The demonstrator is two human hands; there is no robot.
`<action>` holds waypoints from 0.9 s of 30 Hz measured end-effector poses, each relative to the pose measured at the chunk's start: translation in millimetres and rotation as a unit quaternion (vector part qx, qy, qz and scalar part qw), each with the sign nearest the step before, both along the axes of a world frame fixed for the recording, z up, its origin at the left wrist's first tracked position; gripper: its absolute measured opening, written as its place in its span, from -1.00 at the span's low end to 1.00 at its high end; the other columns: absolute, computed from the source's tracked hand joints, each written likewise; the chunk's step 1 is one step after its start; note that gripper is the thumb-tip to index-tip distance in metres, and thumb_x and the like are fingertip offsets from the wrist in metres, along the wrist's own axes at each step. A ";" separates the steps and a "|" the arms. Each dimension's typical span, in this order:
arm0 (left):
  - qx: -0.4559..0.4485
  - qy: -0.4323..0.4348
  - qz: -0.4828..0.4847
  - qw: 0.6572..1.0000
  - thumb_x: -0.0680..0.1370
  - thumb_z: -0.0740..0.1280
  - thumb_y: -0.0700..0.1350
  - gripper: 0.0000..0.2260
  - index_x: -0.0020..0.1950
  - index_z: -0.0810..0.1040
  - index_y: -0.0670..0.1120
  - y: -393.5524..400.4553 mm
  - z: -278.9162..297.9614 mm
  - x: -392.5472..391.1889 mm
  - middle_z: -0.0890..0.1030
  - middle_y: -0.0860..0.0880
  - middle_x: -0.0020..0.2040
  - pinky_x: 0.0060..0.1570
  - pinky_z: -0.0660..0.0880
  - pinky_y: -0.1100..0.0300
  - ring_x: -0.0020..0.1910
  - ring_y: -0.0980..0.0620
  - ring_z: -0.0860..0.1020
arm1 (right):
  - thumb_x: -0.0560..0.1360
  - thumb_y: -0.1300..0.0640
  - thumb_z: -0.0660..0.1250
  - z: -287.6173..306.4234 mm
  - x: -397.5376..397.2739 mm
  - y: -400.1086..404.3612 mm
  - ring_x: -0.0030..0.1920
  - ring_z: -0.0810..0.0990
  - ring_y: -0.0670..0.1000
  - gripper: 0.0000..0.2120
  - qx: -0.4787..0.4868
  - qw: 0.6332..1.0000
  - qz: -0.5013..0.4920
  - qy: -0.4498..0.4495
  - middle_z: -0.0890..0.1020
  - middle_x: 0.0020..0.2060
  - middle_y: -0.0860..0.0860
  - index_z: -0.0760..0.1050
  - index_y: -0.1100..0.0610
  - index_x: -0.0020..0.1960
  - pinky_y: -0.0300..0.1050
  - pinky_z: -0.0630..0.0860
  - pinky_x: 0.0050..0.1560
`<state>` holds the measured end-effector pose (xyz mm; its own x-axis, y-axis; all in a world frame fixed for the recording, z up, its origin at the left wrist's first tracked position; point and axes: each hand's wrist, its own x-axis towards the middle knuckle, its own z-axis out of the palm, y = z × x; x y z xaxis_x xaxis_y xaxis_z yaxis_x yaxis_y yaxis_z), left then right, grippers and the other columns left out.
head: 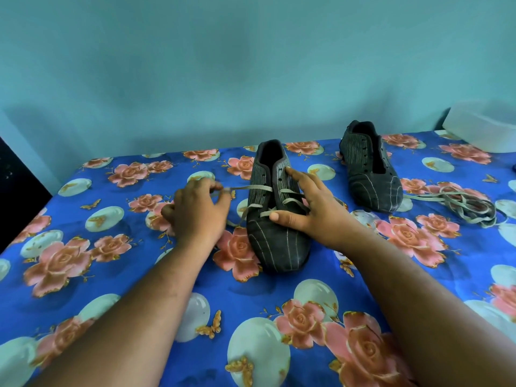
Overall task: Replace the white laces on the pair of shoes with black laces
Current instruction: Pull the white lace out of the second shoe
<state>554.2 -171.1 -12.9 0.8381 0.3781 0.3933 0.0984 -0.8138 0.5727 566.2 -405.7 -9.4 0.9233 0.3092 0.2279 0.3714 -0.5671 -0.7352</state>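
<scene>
**Unlacing the near shoe**

A blue floral bedsheet [117, 275] covers the bed under everything. The near shoe [275, 219] sits before me, its white lace [258, 188] half threaded. The far shoe [371, 174] stands laceless to the right, beside a loose lace pile [463, 203]. My right hand [310, 209] rests spread on the near shoe; my left hand [195, 209] fingers pinch the lace end.

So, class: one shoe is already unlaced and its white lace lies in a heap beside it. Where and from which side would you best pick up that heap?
Probably pinch the loose lace at the thick tangle toward its right end, coming straight down from above. It lies flat on the bedsheet, right of the unlaced shoe, so nothing blocks the top, and gripping the bundled loops should lift most of it at once.
</scene>
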 end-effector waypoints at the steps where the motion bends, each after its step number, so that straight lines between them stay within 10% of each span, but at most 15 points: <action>1: 0.005 -0.041 -0.035 0.999 0.63 0.29 0.14 -0.77 0.17 0.62 0.07 -6.4 2.1 -3.2 0.61 0.03 0.20 0.13 0.16 0.09 0.26 -0.11 0.48 | 0.16 -0.71 0.27 0.5 -0.1 -0.4 0.51 0.30 -0.05 0.03 -0.002 1.000 -0.001 0.001 0.28 0.45 -0.25 0.12 -0.33 0.52 0.27 0.28 0.47; 8: 0.081 -0.143 -0.195 0.967 0.60 0.28 0.17 -0.80 -0.02 0.62 0.11 -31.0 4.9 -13.6 0.63 0.16 -0.02 0.12 0.33 -0.15 0.11 0.01 0.55 | 0.15 -0.71 0.24 1.3 -1.1 0.0 0.50 0.32 -0.06 0.09 -0.006 1.000 -0.003 -0.006 0.31 0.44 -0.22 0.13 -0.27 0.56 0.25 0.32 0.46; 17: 0.033 0.001 0.025 0.999 0.56 0.36 0.12 -0.83 -0.15 0.58 0.06 -3.4 -1.7 -2.1 0.62 0.09 -0.13 -0.04 0.16 0.01 0.06 -0.15 0.55 | 0.11 -0.74 0.20 7.9 -5.4 -0.9 0.50 0.31 -0.08 0.11 -0.027 1.000 -0.009 0.001 0.29 0.45 -0.26 0.12 -0.27 0.55 0.23 0.23 0.51; 22: 0.010 -0.113 -0.115 0.987 0.62 0.25 0.23 -0.71 0.20 0.61 0.13 -18.1 4.9 -7.9 0.59 0.13 0.21 0.10 0.21 0.07 0.21 -0.01 0.54 | 0.11 -0.73 0.21 8.4 -6.3 -1.2 0.50 0.31 -0.07 0.14 -0.022 1.000 -0.006 0.000 0.30 0.45 -0.24 0.13 -0.23 0.57 0.20 0.25 0.51; 27: 0.024 -0.109 -0.205 0.972 0.57 0.25 0.23 -0.74 -0.08 0.58 0.09 -26.6 0.2 -9.3 0.55 0.18 -0.04 0.11 0.38 -0.15 0.08 0.00 0.54 | 0.12 -0.72 0.21 9.3 -6.8 -1.6 0.49 0.32 -0.06 0.16 -0.019 1.000 -0.001 -0.001 0.31 0.45 -0.21 0.14 -0.19 0.59 0.18 0.28 0.50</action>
<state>545.0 -197.7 -12.7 0.8096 0.0072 0.5869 -0.3587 -0.7854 0.5045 559.4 -407.3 -0.1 0.9235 0.3158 0.2177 0.3716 -0.5959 -0.7119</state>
